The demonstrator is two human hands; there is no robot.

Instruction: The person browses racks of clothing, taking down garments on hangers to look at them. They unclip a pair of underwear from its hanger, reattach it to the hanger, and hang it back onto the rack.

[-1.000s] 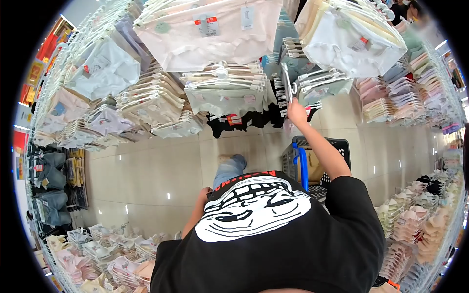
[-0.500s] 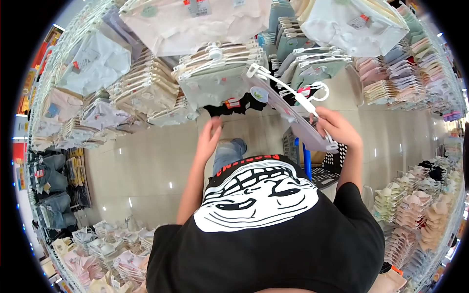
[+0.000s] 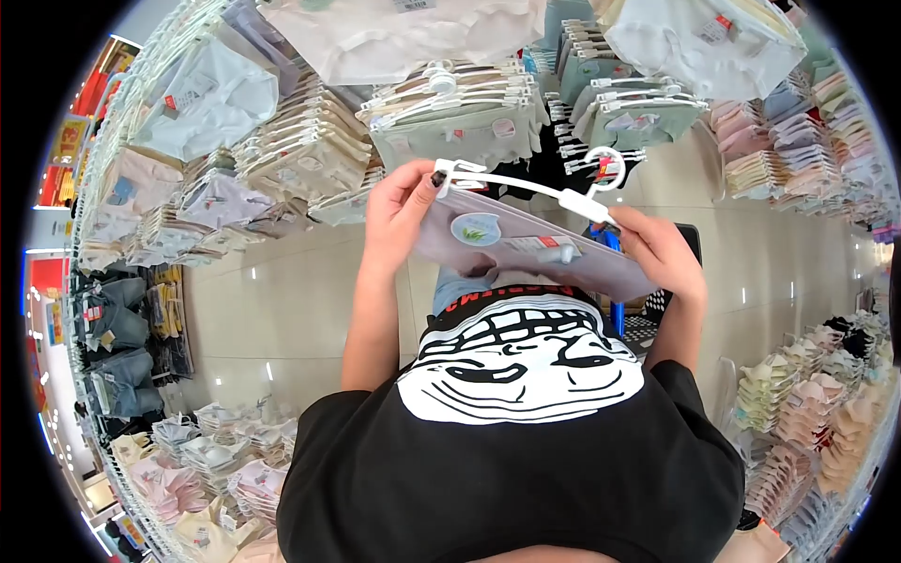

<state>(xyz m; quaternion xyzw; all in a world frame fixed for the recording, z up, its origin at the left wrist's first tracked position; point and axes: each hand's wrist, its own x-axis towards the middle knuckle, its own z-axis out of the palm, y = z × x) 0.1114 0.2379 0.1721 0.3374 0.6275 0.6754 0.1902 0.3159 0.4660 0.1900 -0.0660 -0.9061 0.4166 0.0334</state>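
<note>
A pair of pale mauve underpants (image 3: 488, 258) hangs from a white plastic clip hanger (image 3: 526, 180) in front of my chest. It carries a round blue-and-white sticker with a green leaf print and a white tag. My left hand (image 3: 396, 214) pinches the hanger's left clip at the waistband corner. With fingers closed, my right hand (image 3: 662, 251) grips the hanger's right part, just past the hook's base. The hanger's hook points up and away from me, and its right clip is hidden by my hand.
Racks of underwear on white hangers (image 3: 455, 131) stand right ahead. More hanging stock fills the left and right sides, with bras (image 3: 798, 403) at the lower right and denim (image 3: 122, 324) at the left. Part of a cart (image 3: 690, 246) with blue bars stands behind my right forearm.
My left hand has risen from below the rack and taken hold of the hanger's left end. The underpants have turned from steeply slanted to nearly level, facing me. The view has shifted slightly.
</note>
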